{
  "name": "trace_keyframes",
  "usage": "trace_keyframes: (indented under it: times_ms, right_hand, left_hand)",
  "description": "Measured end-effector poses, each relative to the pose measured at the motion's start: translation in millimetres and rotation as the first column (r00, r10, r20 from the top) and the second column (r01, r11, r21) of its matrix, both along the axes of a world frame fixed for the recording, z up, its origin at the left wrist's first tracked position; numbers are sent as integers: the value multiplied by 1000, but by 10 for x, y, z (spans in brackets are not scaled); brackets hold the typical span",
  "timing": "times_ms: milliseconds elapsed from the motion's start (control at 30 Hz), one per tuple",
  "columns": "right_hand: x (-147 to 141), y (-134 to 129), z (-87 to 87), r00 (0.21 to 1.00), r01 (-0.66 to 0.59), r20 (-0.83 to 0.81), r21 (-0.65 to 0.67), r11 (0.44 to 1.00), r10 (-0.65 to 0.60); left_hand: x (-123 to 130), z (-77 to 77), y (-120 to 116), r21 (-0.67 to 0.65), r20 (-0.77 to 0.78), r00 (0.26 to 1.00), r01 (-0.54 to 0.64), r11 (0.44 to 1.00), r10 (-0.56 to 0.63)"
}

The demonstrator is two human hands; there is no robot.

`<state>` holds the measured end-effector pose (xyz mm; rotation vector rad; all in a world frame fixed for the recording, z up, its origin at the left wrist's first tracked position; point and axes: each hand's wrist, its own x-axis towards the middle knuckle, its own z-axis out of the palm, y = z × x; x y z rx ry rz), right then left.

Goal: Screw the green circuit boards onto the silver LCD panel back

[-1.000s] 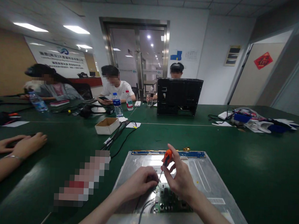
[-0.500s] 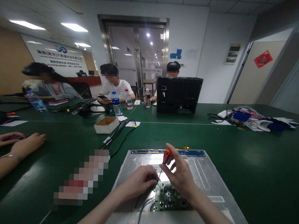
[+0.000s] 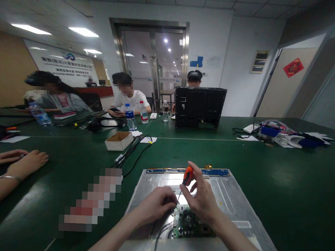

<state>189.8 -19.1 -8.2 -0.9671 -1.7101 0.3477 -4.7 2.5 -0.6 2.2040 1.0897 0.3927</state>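
The green worktop (image 3: 295, 190) extends wide beyond the flat metal panel (image 3: 225, 196). At the edge of its circuit board (image 3: 187, 224), the right hand (image 3: 202, 201) grips an orange-black screwdriver (image 3: 188, 174); beside the thin shaft (image 3: 179, 196) the left hand (image 3: 158, 203) curls, its hold hidden.

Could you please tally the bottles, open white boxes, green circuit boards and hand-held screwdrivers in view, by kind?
Bottles: 4
Open white box: 1
Green circuit board: 1
Screwdriver, in the right hand: 1
Total: 7
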Motion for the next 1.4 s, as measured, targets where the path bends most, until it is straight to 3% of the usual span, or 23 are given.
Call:
trace_keyframes:
  times_ms: [233, 533, 767, 1400]
  right_hand:
    - [0, 39, -15, 1000, 18, -5, 26, 999, -18]
    - [-8, 1, -1, 999, -37, -24, -39, 999, 37]
    - [-6, 26, -17, 1000, 22, 3, -6, 1000, -22]
    - [-3, 30, -5, 1000, 11, 0, -6, 1000, -11]
  left_hand:
    - [-5, 14, -18, -6, 12, 1000, -1, 1000, 1]
    - [1, 6, -14, -8, 19, 1000, -13, 1000, 13]
    - [8, 19, -15, -14, 18, 1000, -15, 1000, 15]
    - [4, -12, -2, -4, 23, 1000, -12, 1000, 12]
